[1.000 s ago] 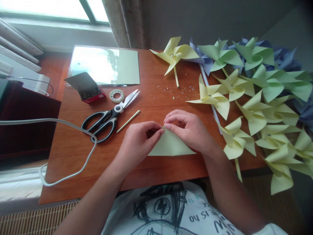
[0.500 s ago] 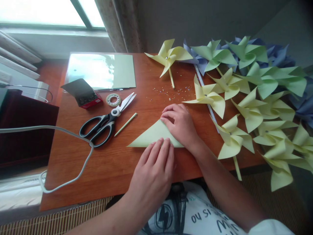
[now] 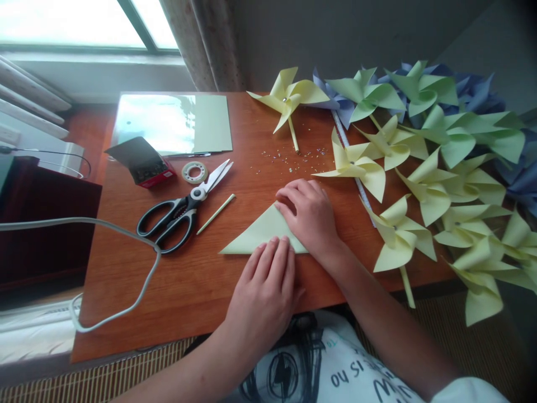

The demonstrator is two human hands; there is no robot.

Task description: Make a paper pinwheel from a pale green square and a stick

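A pale yellow sheet folded into a triangle (image 3: pixel 258 235) lies flat on the wooden table (image 3: pixel 180 285). My left hand (image 3: pixel 264 285) rests with its fingers stretched flat on the triangle's lower folded edge. My right hand (image 3: pixel 308 215) lies palm down over the triangle's right corner, its fingers pressed on the paper near the top point. Neither hand grips anything.
Black-handled scissors (image 3: pixel 180 210), a thin stick (image 3: pixel 216 214), a tape roll (image 3: pixel 194 171), a red box of pins (image 3: pixel 145 162) and a stack of paper sheets (image 3: pixel 176 122) lie to the left. Several paper pinwheels (image 3: pixel 423 168) crowd the right side. A grey cable (image 3: pixel 126 263) loops at the left.
One second ago both hands pinched the triangle's top point. Since then my left hand dropped to the lower edge and lies flat, and my right hand flattened over the right corner.
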